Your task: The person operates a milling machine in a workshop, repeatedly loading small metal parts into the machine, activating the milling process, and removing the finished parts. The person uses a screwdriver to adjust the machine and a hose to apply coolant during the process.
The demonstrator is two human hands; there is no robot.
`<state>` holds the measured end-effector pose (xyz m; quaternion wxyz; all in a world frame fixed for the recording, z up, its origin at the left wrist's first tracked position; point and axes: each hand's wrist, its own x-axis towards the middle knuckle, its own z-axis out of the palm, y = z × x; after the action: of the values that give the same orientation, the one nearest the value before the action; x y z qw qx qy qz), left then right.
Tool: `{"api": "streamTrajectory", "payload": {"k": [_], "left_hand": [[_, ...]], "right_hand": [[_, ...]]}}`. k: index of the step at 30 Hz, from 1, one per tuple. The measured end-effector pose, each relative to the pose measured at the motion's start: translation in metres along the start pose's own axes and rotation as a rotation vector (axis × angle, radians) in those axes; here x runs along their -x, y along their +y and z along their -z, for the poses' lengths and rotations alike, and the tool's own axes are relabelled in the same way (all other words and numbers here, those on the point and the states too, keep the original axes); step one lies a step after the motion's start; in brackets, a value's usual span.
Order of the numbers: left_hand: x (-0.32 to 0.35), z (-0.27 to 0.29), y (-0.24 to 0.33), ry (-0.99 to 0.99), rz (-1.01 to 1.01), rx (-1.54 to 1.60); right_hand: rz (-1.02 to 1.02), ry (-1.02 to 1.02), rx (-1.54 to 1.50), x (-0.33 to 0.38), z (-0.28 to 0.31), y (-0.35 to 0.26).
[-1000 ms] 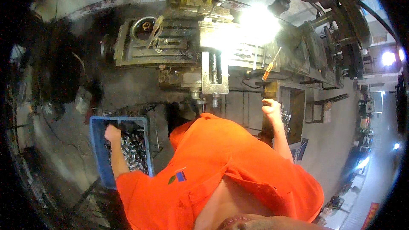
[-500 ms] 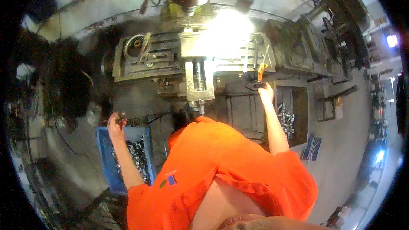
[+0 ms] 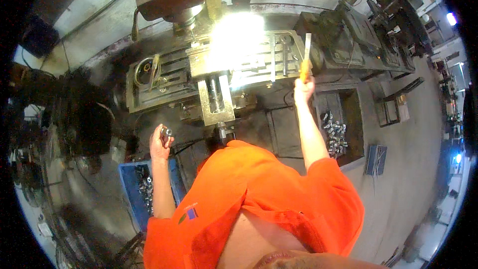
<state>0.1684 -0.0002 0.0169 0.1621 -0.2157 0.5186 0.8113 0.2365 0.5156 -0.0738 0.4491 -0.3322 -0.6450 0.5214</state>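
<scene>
My left hand [image 3: 159, 145], closed, grips a small shiny metal part [image 3: 168, 132] between thumb and fingers, just beyond the blue bin. My right hand [image 3: 303, 90] is wrapped round the orange handle of a file [image 3: 307, 49], its flat pale blade pointing up and away at the machine table's right end. Between my hands, a machine vise [image 3: 217, 112] with a bare screw juts toward me from the slotted machine table [image 3: 172, 92]. Lamp glare hides part of the vise's far end and whatever may sit there.
Below my left hand stands a blue bin [image 3: 130, 189] of small metal parts. On the right, an open box [image 3: 352, 119] holds more shiny parts. A wrench [image 3: 285, 55] and a ring-shaped item [image 3: 145, 72] lie on the table. The machine head [image 3: 172, 0] hangs above.
My left hand has moved right and slightly inward with the metal part. My right hand has risen, and the file now stands more upright. The whole view has shifted and tilted a little.
</scene>
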Motion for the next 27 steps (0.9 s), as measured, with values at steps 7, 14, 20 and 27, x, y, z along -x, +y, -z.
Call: {"api": "streamTrajectory", "payload": {"k": [7,14,20,27], "left_hand": [[-0.004,0.021,-0.017,-0.036,0.005,-0.065],[-0.016,-0.005,-0.014,-0.197,-0.009,-0.095],[-0.008,-0.01,-0.018,-0.217,-0.006,-0.084],[0.006,0.024,-0.034,-0.11,0.004,-0.044]], "right_hand": [[-0.419,-0.506,-0.119,-0.029,0.059,-0.097],[-0.044,-1.146,0.429,-0.03,-0.052,-0.129],[0.933,-1.207,0.371,-0.046,-0.127,-0.156],[0.138,-1.574,0.301,-0.031,-0.134,-0.198]]}}
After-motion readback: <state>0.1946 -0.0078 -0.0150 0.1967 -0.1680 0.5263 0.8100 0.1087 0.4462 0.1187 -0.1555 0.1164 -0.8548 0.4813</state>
